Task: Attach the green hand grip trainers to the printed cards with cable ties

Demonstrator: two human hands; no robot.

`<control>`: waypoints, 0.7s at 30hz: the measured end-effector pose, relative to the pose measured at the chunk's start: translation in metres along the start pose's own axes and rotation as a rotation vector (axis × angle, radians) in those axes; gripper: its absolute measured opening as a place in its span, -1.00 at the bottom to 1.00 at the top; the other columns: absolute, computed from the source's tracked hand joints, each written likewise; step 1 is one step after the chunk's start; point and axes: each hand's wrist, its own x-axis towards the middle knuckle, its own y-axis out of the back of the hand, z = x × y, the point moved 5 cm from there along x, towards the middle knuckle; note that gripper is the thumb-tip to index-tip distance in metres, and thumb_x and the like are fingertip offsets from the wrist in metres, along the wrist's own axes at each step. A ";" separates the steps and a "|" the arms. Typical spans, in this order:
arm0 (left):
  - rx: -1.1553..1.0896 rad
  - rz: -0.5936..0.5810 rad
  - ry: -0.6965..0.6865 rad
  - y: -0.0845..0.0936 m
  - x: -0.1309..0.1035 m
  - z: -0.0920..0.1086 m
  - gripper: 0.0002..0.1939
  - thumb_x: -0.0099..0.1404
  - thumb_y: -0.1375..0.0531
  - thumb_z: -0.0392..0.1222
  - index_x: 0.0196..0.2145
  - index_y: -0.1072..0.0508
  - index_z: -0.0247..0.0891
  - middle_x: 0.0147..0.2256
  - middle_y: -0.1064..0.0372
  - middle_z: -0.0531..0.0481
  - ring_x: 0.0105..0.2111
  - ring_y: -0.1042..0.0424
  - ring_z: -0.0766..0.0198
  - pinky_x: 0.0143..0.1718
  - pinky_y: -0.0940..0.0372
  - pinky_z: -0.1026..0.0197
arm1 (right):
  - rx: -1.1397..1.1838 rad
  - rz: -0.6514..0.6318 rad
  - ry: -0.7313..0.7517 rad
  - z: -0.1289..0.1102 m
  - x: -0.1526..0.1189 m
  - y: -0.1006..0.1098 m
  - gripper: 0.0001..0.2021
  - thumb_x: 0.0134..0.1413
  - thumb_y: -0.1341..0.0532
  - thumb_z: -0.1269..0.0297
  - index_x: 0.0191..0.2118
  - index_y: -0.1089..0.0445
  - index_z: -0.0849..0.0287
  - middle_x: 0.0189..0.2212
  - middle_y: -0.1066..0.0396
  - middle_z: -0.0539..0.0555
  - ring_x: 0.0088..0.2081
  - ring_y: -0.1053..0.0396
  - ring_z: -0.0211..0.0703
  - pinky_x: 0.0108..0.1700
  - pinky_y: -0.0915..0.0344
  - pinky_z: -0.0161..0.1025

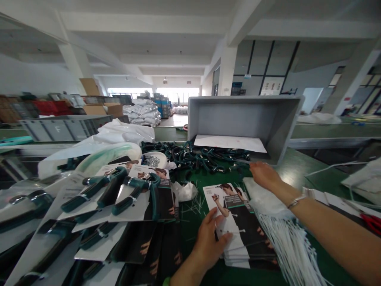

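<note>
My left hand (210,240) rests at the left edge of a stack of printed cards (238,214), thumb and fingers apart, touching the top card. A white tie lies across that card. My right hand (263,174) reaches over the upper end of a bundle of white zip ties (285,234), beside the right end of a heap of dark green handled tools (205,157); its fingertips are too small to make out. On the left, similar tools are fastened to cards in an overlapping pile (119,210). Loose ties (192,204) are scattered on the green table between pile and stack.
A grey bin (244,119) lies on its side behind the tool heap, with white paper inside. A small white bowl (154,159) holds metal pieces. Red-handled scissors (372,222) lie at right; a grey crate (65,129) stands back left.
</note>
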 end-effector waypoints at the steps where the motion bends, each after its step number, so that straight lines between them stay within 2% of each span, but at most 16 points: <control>1: 0.002 -0.023 -0.031 -0.001 0.000 0.003 -0.54 0.03 -0.24 -0.18 -0.06 -0.43 -0.19 0.14 -0.14 -0.16 0.13 -0.12 0.02 0.14 -0.02 0.04 | 0.018 0.007 0.001 -0.001 -0.007 0.006 -0.70 0.17 0.06 0.43 -0.14 -0.34 0.43 -0.27 -0.39 0.37 -0.22 -0.37 0.04 -0.21 -0.24 -0.13; 5: 0.015 -0.079 -0.110 -0.005 0.002 0.007 -0.50 0.04 -0.23 -0.18 -0.01 -0.39 -0.08 0.14 -0.14 -0.06 0.15 -0.08 0.02 0.16 0.04 0.00 | 0.130 0.009 0.093 -0.031 -0.045 0.016 -0.69 0.20 0.06 0.31 -0.05 -0.32 0.23 -0.18 -0.41 0.16 -0.15 -0.36 -0.14 -0.11 -0.23 -0.28; 9: 0.009 -0.086 -0.098 -0.006 0.003 0.006 -0.56 0.01 -0.26 -0.18 -0.09 -0.43 -0.13 0.13 -0.15 -0.08 0.13 -0.12 0.04 0.14 0.01 0.03 | 0.195 0.019 0.176 -0.071 -0.083 0.007 -0.68 0.13 0.05 0.44 -0.07 -0.33 0.31 -0.26 -0.42 0.22 -0.23 -0.39 -0.10 -0.18 -0.28 -0.24; 11: -0.006 -0.016 -0.074 -0.003 0.002 0.005 -0.65 -0.05 -0.27 -0.23 -0.22 -0.45 -0.19 0.06 -0.21 -0.11 0.06 -0.19 0.06 0.09 -0.07 0.07 | 0.172 0.035 0.193 -0.081 -0.099 0.001 -0.66 0.09 0.05 0.48 -0.05 -0.32 0.33 -0.29 -0.42 0.24 -0.28 -0.40 -0.09 -0.23 -0.30 -0.22; 14: -0.044 0.222 0.006 0.011 -0.001 0.001 -0.75 -0.05 -0.22 -0.31 -0.33 -0.37 -0.22 -0.15 -0.30 -0.06 -0.10 -0.30 0.16 -0.04 -0.17 0.14 | 0.193 0.025 0.202 -0.084 -0.121 -0.005 -0.69 0.11 0.03 0.40 -0.09 -0.35 0.31 -0.30 -0.42 0.23 -0.28 -0.40 -0.07 -0.23 -0.31 -0.18; 17: -0.128 0.396 0.076 0.023 -0.001 -0.003 -0.78 0.05 -0.13 -0.25 -0.27 -0.34 -0.22 -0.24 -0.31 -0.01 -0.19 -0.33 0.21 -0.10 -0.19 0.18 | 0.289 -0.046 0.205 -0.077 -0.134 -0.006 -0.69 0.15 0.02 0.29 -0.12 -0.38 0.24 -0.30 -0.43 0.19 -0.26 -0.40 -0.08 -0.19 -0.31 -0.17; 19: -0.106 0.419 0.065 0.028 0.006 0.002 -0.79 0.10 -0.10 -0.21 -0.26 -0.36 -0.22 -0.22 -0.33 -0.03 -0.15 -0.32 0.20 -0.07 -0.16 0.17 | 0.345 -0.063 0.194 -0.072 -0.135 -0.002 -0.69 0.15 0.01 0.27 -0.10 -0.39 0.19 -0.28 -0.42 0.16 -0.24 -0.39 -0.09 -0.18 -0.31 -0.16; 21: 0.021 0.372 0.035 0.027 0.020 0.015 -0.79 0.10 -0.12 -0.18 -0.26 -0.41 -0.22 -0.17 -0.36 -0.07 -0.09 -0.30 0.16 -0.02 -0.12 0.15 | 0.384 -0.056 0.219 -0.071 -0.130 0.005 -0.69 0.09 -0.05 0.27 -0.07 -0.38 0.15 -0.25 -0.40 0.15 -0.21 -0.37 -0.09 -0.16 -0.29 -0.16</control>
